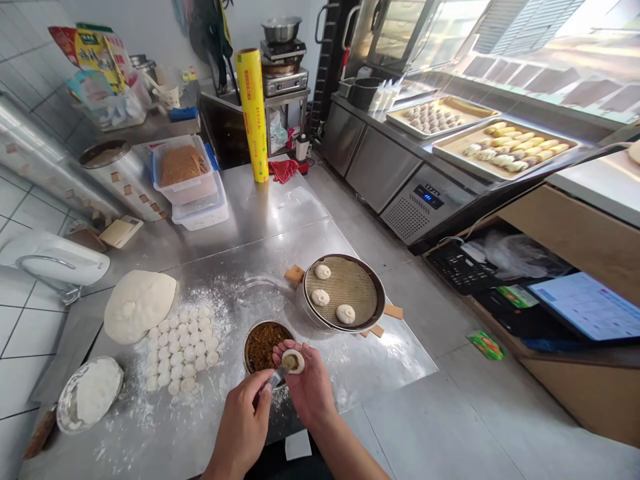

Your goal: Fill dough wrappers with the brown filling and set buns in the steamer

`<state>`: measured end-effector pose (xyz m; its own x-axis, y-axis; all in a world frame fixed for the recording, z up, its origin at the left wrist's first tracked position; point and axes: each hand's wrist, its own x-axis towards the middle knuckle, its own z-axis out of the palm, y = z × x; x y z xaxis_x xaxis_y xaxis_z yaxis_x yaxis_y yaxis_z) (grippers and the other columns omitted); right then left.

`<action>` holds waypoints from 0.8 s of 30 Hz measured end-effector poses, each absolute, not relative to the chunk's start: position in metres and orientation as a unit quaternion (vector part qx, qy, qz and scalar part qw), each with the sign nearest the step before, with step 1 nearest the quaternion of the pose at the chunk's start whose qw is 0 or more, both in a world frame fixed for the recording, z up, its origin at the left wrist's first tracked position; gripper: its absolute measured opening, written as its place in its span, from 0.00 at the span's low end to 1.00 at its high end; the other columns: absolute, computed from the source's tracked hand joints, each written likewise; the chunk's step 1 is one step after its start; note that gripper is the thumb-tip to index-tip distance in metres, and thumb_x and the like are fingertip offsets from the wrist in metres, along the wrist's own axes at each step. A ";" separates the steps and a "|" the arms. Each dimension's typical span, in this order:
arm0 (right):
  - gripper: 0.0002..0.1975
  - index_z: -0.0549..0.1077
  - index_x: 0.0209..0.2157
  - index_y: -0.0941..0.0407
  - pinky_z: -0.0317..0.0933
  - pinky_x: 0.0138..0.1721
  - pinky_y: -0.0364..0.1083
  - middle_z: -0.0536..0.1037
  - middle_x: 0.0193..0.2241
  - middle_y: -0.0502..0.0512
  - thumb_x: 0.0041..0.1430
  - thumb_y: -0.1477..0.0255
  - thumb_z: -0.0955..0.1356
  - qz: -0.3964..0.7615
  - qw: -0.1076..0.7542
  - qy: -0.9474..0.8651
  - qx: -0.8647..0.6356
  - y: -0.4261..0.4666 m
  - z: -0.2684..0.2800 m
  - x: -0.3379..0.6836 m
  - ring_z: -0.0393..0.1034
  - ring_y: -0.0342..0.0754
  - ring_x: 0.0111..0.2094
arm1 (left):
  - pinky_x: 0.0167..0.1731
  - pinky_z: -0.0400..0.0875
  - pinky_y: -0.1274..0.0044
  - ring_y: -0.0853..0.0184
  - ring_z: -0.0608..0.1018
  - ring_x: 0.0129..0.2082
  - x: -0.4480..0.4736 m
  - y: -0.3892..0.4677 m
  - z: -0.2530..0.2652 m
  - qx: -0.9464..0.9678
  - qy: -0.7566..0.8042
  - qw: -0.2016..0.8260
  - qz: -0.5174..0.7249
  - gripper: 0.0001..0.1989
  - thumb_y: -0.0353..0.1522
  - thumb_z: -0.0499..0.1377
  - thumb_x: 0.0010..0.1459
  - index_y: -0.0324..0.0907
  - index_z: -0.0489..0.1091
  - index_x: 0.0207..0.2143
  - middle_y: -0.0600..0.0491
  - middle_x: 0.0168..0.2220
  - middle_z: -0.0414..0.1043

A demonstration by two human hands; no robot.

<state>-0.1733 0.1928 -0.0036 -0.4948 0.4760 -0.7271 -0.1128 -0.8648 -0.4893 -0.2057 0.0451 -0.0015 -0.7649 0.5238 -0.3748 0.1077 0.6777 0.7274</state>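
- Resting in the upturned right hand (307, 380), a dough wrapper (293, 362) is cupped by partly curled fingers; brownish filling is seen at its middle.
- A spatula (277, 378) is gripped by the left hand (245, 413), fingers closed round its handle; its blade is held at the wrapper's near edge, contact not distinguishable.
- Both hands are held over the near right side of a metal bowl (245, 349), in which dark brown filling (264, 341) is contained.
- The bowl is set on a metal desk (280, 230).
- Three shaped buns (345, 314) are spaced apart in a lined round pan (357, 287), right of the bowl.
- Small dough rounds (183, 348) are laid in rows on floured metal, left of the bowl.
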 end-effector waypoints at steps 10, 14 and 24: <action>0.24 0.81 0.38 0.61 0.78 0.46 0.48 0.86 0.39 0.63 0.36 0.68 0.81 0.843 0.115 -0.154 -0.503 0.222 -0.040 -0.143 0.81 0.58 0.45 | 0.54 0.78 0.72 0.62 0.81 0.56 -0.224 0.026 -0.035 0.223 0.932 0.203 0.201 0.22 0.31 0.44 0.74 0.44 0.71 0.61 0.47 0.60 0.77; 0.16 0.80 0.32 0.60 0.78 0.42 0.47 0.85 0.31 0.60 0.40 0.68 0.79 0.841 0.097 -0.140 -0.514 0.225 -0.055 -0.130 0.81 0.56 0.38 | 0.52 0.77 0.72 0.62 0.83 0.51 -0.251 0.031 -0.059 0.237 0.939 0.211 0.132 0.22 0.26 0.49 0.71 0.45 0.72 0.61 0.48 0.57 0.79; 0.16 0.78 0.30 0.58 0.72 0.27 0.45 0.81 0.26 0.56 0.41 0.65 0.80 0.840 0.088 -0.139 -0.517 0.204 -0.083 -0.121 0.75 0.51 0.28 | 0.46 0.77 0.67 0.55 0.83 0.46 -0.268 0.094 -0.078 0.285 0.935 0.206 0.048 0.23 0.25 0.48 0.70 0.41 0.73 0.61 0.42 0.54 0.77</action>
